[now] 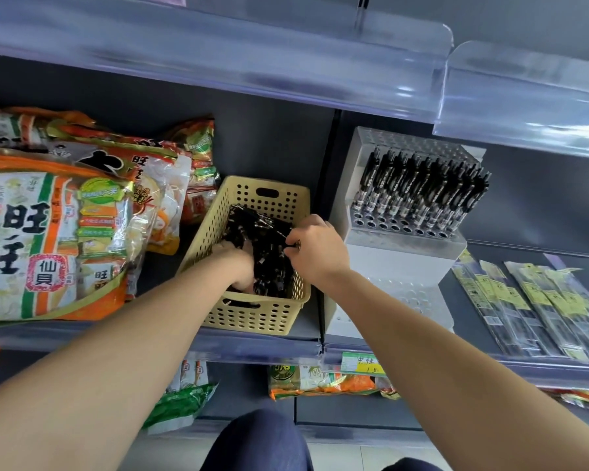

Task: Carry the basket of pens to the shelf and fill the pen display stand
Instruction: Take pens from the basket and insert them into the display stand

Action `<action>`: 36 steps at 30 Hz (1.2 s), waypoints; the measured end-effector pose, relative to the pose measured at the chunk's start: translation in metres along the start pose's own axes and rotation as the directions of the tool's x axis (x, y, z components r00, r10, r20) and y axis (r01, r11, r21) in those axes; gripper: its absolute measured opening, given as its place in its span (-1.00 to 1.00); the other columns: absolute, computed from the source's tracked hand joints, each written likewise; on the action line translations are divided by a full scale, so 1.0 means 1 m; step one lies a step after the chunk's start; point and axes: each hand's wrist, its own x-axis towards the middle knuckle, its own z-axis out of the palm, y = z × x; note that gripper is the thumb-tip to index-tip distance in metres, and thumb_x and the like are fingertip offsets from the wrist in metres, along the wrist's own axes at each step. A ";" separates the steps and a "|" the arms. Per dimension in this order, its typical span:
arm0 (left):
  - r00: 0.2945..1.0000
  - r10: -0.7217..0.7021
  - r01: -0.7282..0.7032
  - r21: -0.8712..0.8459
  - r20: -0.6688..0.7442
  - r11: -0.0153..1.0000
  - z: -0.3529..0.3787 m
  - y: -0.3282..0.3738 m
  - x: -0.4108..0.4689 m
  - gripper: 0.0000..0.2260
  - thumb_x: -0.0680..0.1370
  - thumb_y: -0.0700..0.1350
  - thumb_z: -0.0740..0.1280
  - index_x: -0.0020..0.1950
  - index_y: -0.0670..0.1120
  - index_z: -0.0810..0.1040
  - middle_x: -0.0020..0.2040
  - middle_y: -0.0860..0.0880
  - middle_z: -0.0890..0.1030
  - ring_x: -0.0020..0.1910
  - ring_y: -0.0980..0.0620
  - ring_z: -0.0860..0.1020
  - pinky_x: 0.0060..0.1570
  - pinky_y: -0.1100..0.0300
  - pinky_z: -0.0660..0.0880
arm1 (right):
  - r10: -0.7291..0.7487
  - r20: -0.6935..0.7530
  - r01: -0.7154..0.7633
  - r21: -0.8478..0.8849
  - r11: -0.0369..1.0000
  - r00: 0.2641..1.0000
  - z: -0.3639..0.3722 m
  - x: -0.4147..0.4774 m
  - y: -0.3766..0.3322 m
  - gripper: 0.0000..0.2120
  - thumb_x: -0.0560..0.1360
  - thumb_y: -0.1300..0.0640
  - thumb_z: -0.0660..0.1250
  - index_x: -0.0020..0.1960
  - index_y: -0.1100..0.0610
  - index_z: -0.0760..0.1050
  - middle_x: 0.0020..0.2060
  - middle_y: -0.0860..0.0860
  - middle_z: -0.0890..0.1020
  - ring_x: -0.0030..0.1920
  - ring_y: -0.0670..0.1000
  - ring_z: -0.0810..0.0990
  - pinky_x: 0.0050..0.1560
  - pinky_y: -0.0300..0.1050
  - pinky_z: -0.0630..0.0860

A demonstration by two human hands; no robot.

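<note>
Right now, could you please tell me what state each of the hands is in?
Left hand: buried among the pens in the basket; grip cannot be told.
Right hand: closed, pinching one pen.

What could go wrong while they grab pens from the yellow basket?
1. The right hand only pinches one pen with its fingertips, so it might slip and fall.
2. The left hand digs among the loose pens in the basket, which sits near the front of the shelf; a hard push could tip it off.
3. The pen display stand holds closely packed standing pens; a careless poke might knock them crooked.
</note>
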 end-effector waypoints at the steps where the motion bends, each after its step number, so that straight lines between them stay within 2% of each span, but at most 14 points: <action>1: 1.000 0.008 -0.008 -0.041 0.004 0.999 -0.002 -0.001 0.000 -0.24 0.58 -0.05 0.28 0.57 -0.13 -0.17 0.49 -0.28 0.09 0.42 -0.24 0.22 0.33 -0.01 0.30 | 0.005 -0.004 -0.005 0.008 1.000 1.000 0.001 0.000 -0.001 -0.82 0.53 0.09 0.30 0.07 0.06 0.63 0.15 0.03 0.48 0.22 0.08 0.41 0.14 -0.04 0.48; 4: 0.997 0.082 -0.076 -0.296 0.009 0.952 -0.007 -0.006 0.002 -0.03 0.42 -0.03 0.50 0.57 -0.13 -0.13 0.51 -0.23 0.09 0.44 -0.21 0.23 0.36 -0.03 0.33 | 0.020 -0.027 -0.019 0.026 0.999 0.999 0.002 0.000 -0.003 -0.81 0.54 0.13 0.28 0.09 0.07 0.62 0.16 0.04 0.48 0.20 0.10 0.42 0.14 -0.05 0.47; 6: 0.994 0.112 -0.099 -0.395 0.010 0.913 -0.009 -0.006 0.003 0.04 0.35 0.01 0.55 0.57 -0.16 -0.11 0.53 -0.20 0.11 0.47 -0.19 0.19 0.41 -0.06 0.26 | 0.030 -0.046 -0.028 0.050 0.998 0.998 0.003 0.000 -0.004 -0.80 0.54 0.15 0.26 0.09 0.06 0.62 0.15 0.05 0.49 0.19 0.11 0.43 0.13 -0.05 0.47; 9: 0.987 0.160 -0.141 -0.420 0.011 0.896 -0.009 0.000 0.005 -0.20 0.41 0.13 0.47 0.52 -0.12 0.21 0.46 -0.13 0.30 0.41 -0.15 0.27 0.39 0.00 0.27 | 0.036 -0.066 -0.031 0.081 0.996 0.997 0.004 0.001 -0.004 -0.76 0.52 0.22 0.24 0.09 0.07 0.63 0.14 0.05 0.51 0.18 0.11 0.45 0.11 -0.07 0.47; 11: 0.984 0.174 -0.137 -0.470 0.037 0.872 -0.016 0.006 0.003 -0.43 0.53 0.04 0.37 0.47 -0.13 0.30 0.42 -0.13 0.37 0.37 -0.14 0.34 0.29 0.10 0.33 | 0.035 -0.069 -0.029 0.087 0.996 0.997 0.005 0.001 -0.003 -0.74 0.51 0.25 0.24 0.11 0.07 0.63 0.15 0.06 0.51 0.18 0.12 0.46 0.11 -0.08 0.47; 14: 0.988 0.124 -0.055 -0.553 0.088 0.831 -0.026 0.015 0.000 -0.55 0.60 -0.22 0.19 0.48 -0.22 0.23 0.47 -0.22 0.24 0.41 -0.20 0.27 0.16 0.03 0.34 | 0.035 -0.068 -0.029 0.093 0.995 0.997 0.006 0.002 -0.002 -0.71 0.50 0.27 0.23 0.13 0.08 0.62 0.16 0.06 0.51 0.18 0.12 0.46 0.11 -0.09 0.47; 16: 0.990 0.135 -0.095 -0.566 0.029 0.819 -0.033 0.015 0.001 -0.59 0.60 -0.29 0.10 0.47 -0.25 0.23 0.48 -0.25 0.21 0.43 -0.21 0.23 0.23 0.01 0.30 | 0.034 -0.075 -0.025 0.107 0.994 0.997 0.007 0.002 -0.001 -0.70 0.50 0.28 0.23 0.13 0.08 0.62 0.16 0.06 0.51 0.17 0.12 0.48 0.11 -0.10 0.47; 21: 0.997 0.072 -0.072 -0.640 -0.026 0.765 -0.031 0.021 0.005 -0.53 0.67 0.02 0.05 0.54 -0.15 0.16 0.51 -0.19 0.23 0.45 -0.16 0.24 0.37 0.01 0.23 | 0.036 -0.085 -0.025 0.120 0.992 0.996 0.007 0.002 -0.002 -0.69 0.49 0.29 0.22 0.13 0.07 0.62 0.16 0.06 0.53 0.17 0.13 0.48 0.09 -0.11 0.47; 23: 0.999 0.021 -0.032 -0.603 -0.025 0.797 -0.027 0.025 0.006 -0.51 0.65 0.05 0.12 0.53 -0.13 0.18 0.47 -0.18 0.29 0.41 -0.17 0.31 0.36 0.00 0.31 | 0.036 -0.087 -0.025 0.121 0.992 0.996 0.007 0.001 -0.002 -0.70 0.50 0.28 0.23 0.14 0.06 0.62 0.16 0.05 0.53 0.17 0.12 0.48 0.09 -0.11 0.47; 25: 0.999 0.030 -0.033 -0.474 -0.014 0.880 -0.025 0.025 0.006 -0.50 0.62 -0.05 0.21 0.51 -0.18 0.19 0.44 -0.20 0.32 0.37 -0.17 0.35 0.32 0.00 0.38 | 0.035 -0.093 -0.024 0.121 0.992 0.995 0.008 0.001 -0.002 -0.69 0.50 0.28 0.23 0.14 0.07 0.61 0.16 0.05 0.53 0.18 0.11 0.48 0.07 -0.12 0.46; 27: 0.999 0.026 -0.007 -0.419 0.041 0.908 -0.025 0.022 0.005 -0.47 0.57 -0.12 0.30 0.49 -0.22 0.22 0.41 -0.22 0.34 0.35 -0.18 0.38 0.29 0.02 0.41 | 0.036 -0.100 -0.024 0.123 0.992 0.994 0.009 0.002 -0.002 -0.69 0.50 0.29 0.23 0.14 0.07 0.61 0.15 0.05 0.54 0.18 0.11 0.48 0.05 -0.13 0.47; 30: 0.993 0.029 0.018 -0.389 0.116 0.921 -0.021 0.019 0.008 -0.32 0.48 -0.02 0.44 0.50 -0.18 0.24 0.46 -0.20 0.32 0.42 -0.19 0.31 0.36 -0.04 0.33 | 0.041 -0.106 -0.027 0.131 0.991 0.994 0.010 0.002 -0.002 -0.71 0.49 0.29 0.23 0.13 0.09 0.62 0.13 0.06 0.56 0.17 0.11 0.49 0.04 -0.12 0.47; 33: 0.994 0.015 0.024 -0.349 0.109 0.937 -0.020 0.019 0.009 -0.33 0.53 0.00 0.39 0.52 -0.18 0.17 0.50 -0.18 0.25 0.45 -0.18 0.27 0.39 -0.01 0.30 | 0.039 -0.116 -0.022 0.138 0.990 0.992 0.010 0.001 -0.002 -0.71 0.50 0.29 0.23 0.12 0.09 0.62 0.12 0.06 0.57 0.15 0.12 0.49 0.03 -0.12 0.47; 36: 0.998 0.013 0.010 -0.365 0.061 0.931 -0.020 0.017 0.011 -0.42 0.53 -0.07 0.39 0.48 -0.18 0.26 0.39 -0.21 0.38 0.31 -0.17 0.44 0.23 0.04 0.47 | 0.041 -0.120 -0.023 0.144 0.989 0.992 0.011 0.001 -0.002 -0.70 0.49 0.31 0.22 0.12 0.10 0.62 0.12 0.05 0.57 0.15 0.11 0.49 0.01 -0.11 0.47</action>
